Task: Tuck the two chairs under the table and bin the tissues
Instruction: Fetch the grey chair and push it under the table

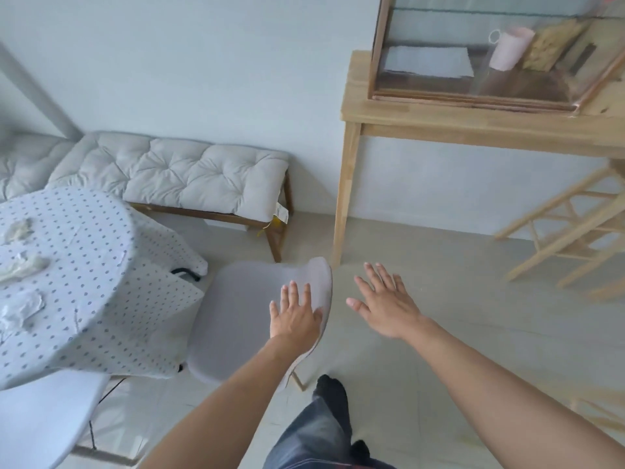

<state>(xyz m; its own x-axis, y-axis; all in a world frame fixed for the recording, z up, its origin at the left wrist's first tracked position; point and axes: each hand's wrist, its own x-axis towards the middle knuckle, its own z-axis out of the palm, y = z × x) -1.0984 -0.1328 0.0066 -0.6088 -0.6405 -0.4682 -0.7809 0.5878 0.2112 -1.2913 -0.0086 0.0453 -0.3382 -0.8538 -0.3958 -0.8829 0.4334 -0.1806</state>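
Note:
A grey shell chair [247,309] stands at the right side of the table [111,319], its seat partly under the dotted tablecloth. My left hand [295,311] lies flat on top of the chair's backrest, fingers spread. Just to the right of the backrest, my right hand [385,304] hovers open in the air and touches nothing. A second, white chair [44,418] sits at the table's near edge, bottom left. Three crumpled tissues lie on the tablecloth: one at the far left [17,230], one in the middle [23,265] and one nearer me [22,311].
A cushioned bench [176,174] runs along the wall behind the table. A wooden console table [473,126] with a glass case [490,49] stands at the right, a wooden rack [568,245] leaning beside it. My legs [324,424] are on tiled floor behind the grey chair.

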